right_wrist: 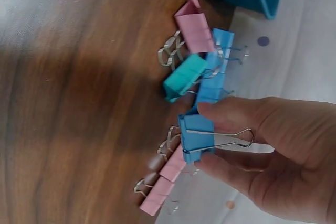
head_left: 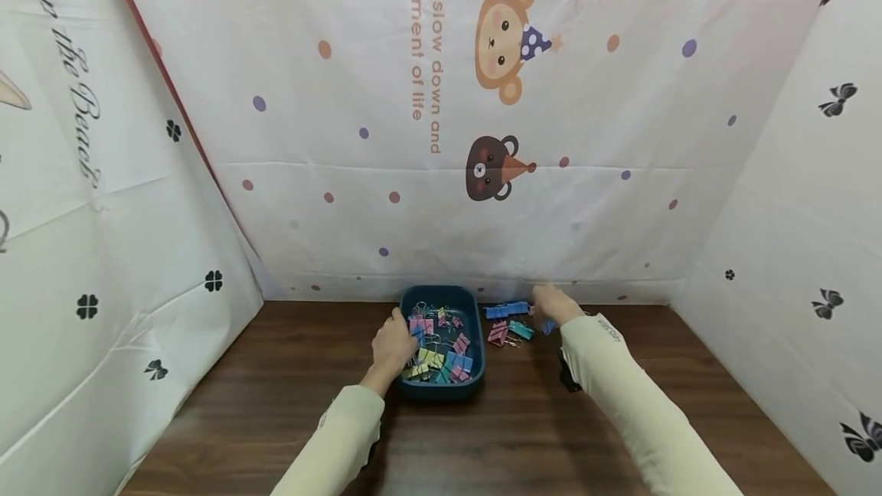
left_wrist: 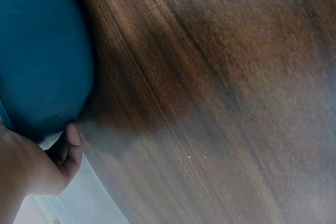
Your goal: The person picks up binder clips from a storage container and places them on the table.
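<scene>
- Head: looks forward and down from the person's head, the farthest off of the three; the blue tub (head_left: 441,391) lies at six o'clock, the printed sheet (head_left: 586,113) towards twelve.
- Left wrist: very near, angled at the wood counter (left_wrist: 220,98) (the tub's outer wall crowds in at ten o'clock), the left fingers (left_wrist: 74,148) at eight.
- Right wrist: close above the counter, angled down, the right fingers (right_wrist: 226,174) at four o'clock, a corner of the tub at one.
- Shared: head and right wrist both take in the loose binder clips (head_left: 506,310); head and left wrist share the tub and left fingers.
</scene>
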A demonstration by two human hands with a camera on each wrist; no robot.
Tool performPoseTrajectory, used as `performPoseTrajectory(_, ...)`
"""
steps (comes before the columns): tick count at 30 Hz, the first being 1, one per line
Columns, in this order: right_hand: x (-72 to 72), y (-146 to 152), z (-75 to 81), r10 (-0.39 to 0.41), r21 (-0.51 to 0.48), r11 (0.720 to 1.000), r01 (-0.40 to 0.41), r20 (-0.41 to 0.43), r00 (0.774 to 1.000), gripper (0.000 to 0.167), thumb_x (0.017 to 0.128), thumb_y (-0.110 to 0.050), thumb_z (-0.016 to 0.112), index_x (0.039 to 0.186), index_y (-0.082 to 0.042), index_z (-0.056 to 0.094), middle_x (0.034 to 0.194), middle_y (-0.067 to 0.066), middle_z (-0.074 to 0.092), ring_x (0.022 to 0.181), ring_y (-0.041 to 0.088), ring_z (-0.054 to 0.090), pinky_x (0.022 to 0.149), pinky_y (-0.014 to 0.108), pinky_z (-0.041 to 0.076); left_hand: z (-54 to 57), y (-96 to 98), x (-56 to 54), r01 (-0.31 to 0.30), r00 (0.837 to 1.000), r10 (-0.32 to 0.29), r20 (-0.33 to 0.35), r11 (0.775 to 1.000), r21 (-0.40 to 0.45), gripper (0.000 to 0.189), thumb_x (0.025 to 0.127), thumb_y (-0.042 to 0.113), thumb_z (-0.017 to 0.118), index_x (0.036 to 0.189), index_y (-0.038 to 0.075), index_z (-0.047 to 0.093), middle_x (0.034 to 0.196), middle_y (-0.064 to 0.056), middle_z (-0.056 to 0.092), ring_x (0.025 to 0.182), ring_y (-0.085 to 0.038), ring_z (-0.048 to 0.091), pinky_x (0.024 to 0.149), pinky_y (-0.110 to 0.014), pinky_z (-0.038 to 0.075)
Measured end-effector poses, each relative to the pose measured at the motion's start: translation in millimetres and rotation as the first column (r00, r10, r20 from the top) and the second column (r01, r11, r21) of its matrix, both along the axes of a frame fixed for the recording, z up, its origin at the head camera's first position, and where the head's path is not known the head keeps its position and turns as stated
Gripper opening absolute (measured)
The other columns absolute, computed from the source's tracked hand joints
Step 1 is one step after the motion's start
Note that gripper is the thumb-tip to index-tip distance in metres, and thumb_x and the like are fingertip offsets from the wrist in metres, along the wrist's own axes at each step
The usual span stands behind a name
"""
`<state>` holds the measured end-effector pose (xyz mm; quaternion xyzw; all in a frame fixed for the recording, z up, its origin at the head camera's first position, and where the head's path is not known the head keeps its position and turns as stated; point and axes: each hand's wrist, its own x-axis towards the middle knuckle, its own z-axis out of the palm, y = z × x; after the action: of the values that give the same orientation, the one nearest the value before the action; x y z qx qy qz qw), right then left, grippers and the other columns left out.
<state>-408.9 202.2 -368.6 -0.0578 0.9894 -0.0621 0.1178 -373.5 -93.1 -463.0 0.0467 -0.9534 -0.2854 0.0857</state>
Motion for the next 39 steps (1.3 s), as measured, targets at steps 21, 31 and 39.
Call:
performPoseTrajectory(21, -14.1, 11, -49.8, 0.035, 0.035, 0.999, -0.036, 0.004, 0.999, 0.027, 0.078, 0.003, 0.079, 0.102, 0.002, 0.068, 0.1, 0.02, 0.067, 0.079, 0.024, 0.057, 0.067, 0.039, 0.051, -1.0, 1.3, 1.0, -0.006, 1.0, 0.006, -0.007, 1.0, 0.016, 0.067, 0.087, 0.006, 0.07, 0.145, -0.009, 0.042, 0.12, -0.028, 0.067, 0.087, -0.038, 0.07, 0.078, -0.053, 0.058)
performPoseTrajectory(31, -20.0, 12, -58.5, 0.041, -0.002, 0.999, -0.042, -0.07, 0.997, 0.02, 0.083, 0.006, 0.069, 0.07, -0.005, 0.059, 0.075, 0.009, 0.055, 0.065, 0.02, 0.048, 0.058, 0.032, 0.041, -1.8, 2.5, -1.6, -0.015, 1.0, 0.015, -0.016, 1.0, 0.006, 0.063, 0.087, 0.004, 0.068, 0.143, -0.008, 0.044, 0.111, -0.025, 0.068, 0.071, -0.03, 0.065, 0.068, -0.049, 0.057)
performPoseTrajectory(39, -20.6, 5, -42.0, 0.066, 0.019, 0.998, -0.066, -0.033, 0.997, 0.016, 0.081, 0.008, 0.076, 0.076, -0.004, 0.067, 0.082, 0.011, 0.065, 0.07, 0.02, 0.058, 0.06, 0.032, 0.05, -2.7, 2.8, -3.6, -0.027, 1.0, 0.027, -0.002, 1.0, -0.008, 0.064, 0.087, 0.004, 0.069, 0.144, -0.007, 0.044, 0.104, -0.022, 0.069, 0.061, -0.026, 0.058, 0.058, -0.045, 0.051)
